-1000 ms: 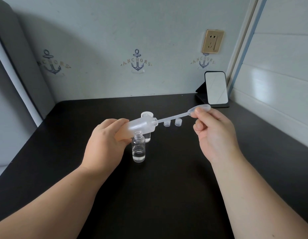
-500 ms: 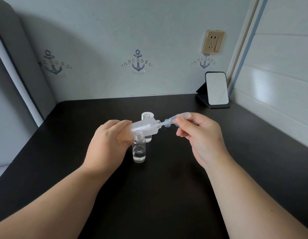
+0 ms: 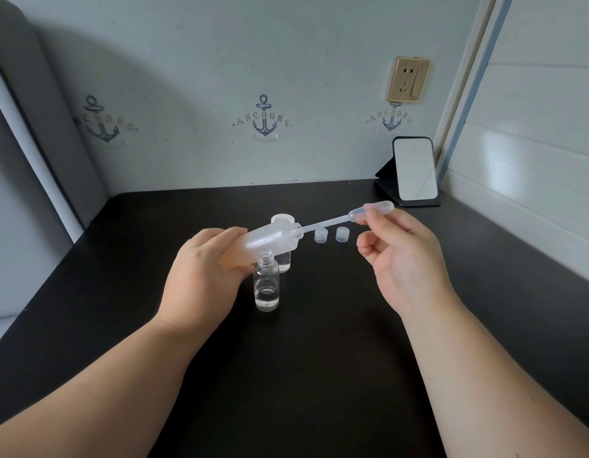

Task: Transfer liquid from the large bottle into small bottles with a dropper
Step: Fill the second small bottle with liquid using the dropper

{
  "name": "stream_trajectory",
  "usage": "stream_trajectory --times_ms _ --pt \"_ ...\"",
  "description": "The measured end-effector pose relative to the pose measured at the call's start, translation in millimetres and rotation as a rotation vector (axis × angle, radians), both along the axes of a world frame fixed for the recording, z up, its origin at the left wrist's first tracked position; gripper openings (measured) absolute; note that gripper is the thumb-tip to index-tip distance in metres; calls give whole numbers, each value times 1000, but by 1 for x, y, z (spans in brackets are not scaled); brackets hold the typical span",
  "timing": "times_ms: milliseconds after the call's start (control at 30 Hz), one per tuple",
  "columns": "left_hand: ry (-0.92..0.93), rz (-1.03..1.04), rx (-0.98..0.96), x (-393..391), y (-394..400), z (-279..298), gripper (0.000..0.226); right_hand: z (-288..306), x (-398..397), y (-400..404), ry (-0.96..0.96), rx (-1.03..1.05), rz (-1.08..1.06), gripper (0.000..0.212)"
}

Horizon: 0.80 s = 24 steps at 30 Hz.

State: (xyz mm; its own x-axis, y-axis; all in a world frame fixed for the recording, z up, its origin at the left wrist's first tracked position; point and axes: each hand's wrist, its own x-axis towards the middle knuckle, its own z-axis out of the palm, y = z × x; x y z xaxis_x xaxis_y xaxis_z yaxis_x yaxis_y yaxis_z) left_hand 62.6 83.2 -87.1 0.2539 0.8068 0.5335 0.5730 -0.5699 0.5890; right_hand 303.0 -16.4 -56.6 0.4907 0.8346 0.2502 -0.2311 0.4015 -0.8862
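Observation:
My left hand (image 3: 204, 276) grips the large frosted bottle (image 3: 270, 241), tilted almost flat with its open mouth pointing right. My right hand (image 3: 405, 259) pinches the bulb of a clear plastic dropper (image 3: 352, 216), whose thin tip reaches into the bottle's mouth. In front of the large bottle stands an open small clear bottle (image 3: 266, 282) with some liquid at its bottom. A second small bottle (image 3: 284, 262) stands right behind it, mostly hidden by the large bottle.
Two small clear caps (image 3: 321, 235) (image 3: 342, 233) lie on the black table (image 3: 319, 358) right of the bottles. A white round cap (image 3: 281, 218) sits behind the large bottle. A small standing mirror (image 3: 415, 171) is at the back right corner, near the wall.
My right hand has drawn back to the right, pulling most of the dropper out of the large bottle; only its tip stays in the mouth. The left hand and bottle barely moved.

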Motion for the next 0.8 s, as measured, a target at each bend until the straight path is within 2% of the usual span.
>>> stream_trajectory --times_ms 133,333,467,567,800 --pt "-14 13 -20 -1 2 0 48 0 7 1 133 28 -17 9" --pt "-33 49 -40 -3 5 -1 48 1 11 0 224 43 -52 10" --pt "-40 77 -63 -6 6 0 46 3 15 0 360 35 -128 17" --pt "-65 88 -76 -6 6 1 42 2 17 -1 436 45 -142 14" --pt "-182 43 -176 -5 5 3 26 4 18 0 511 76 -109 27"
